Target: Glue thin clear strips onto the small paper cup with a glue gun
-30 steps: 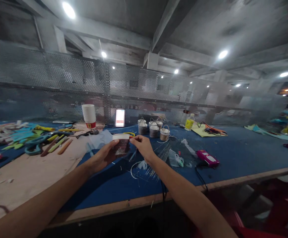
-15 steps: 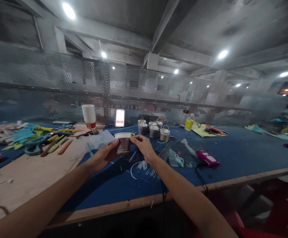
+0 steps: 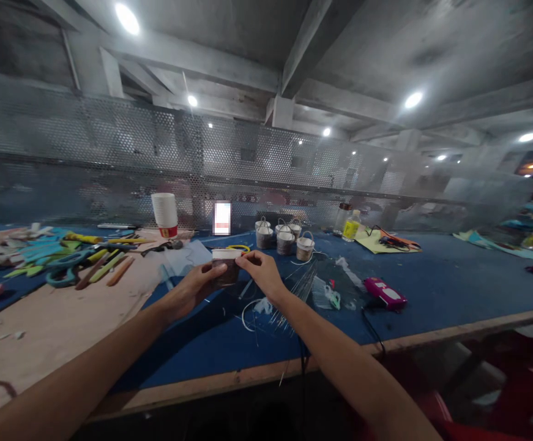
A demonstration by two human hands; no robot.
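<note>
A small paper cup (image 3: 225,267) with a white rim and dark brown wrapped sides is held just above the blue table (image 3: 431,288). My left hand (image 3: 188,293) wraps round its left side. My right hand (image 3: 261,275) pinches the cup's right rim with fingers closed. Thin metal wires (image 3: 294,294) lie spread on the blue cloth right of my right wrist. Several finished little cup baskets (image 3: 286,237) with wire handles stand behind the cup.
A stack of white paper cups (image 3: 164,214) stands at the back left. Coloured sticks and scissors (image 3: 87,260) lie on the brown board at left. A pink glue gun (image 3: 384,292) with a black cord, two bottles (image 3: 349,225) and a perforated metal screen (image 3: 110,159) are beyond.
Both hands have shifted the cup slightly away and lower; my right fingers have closed more over its rim.
</note>
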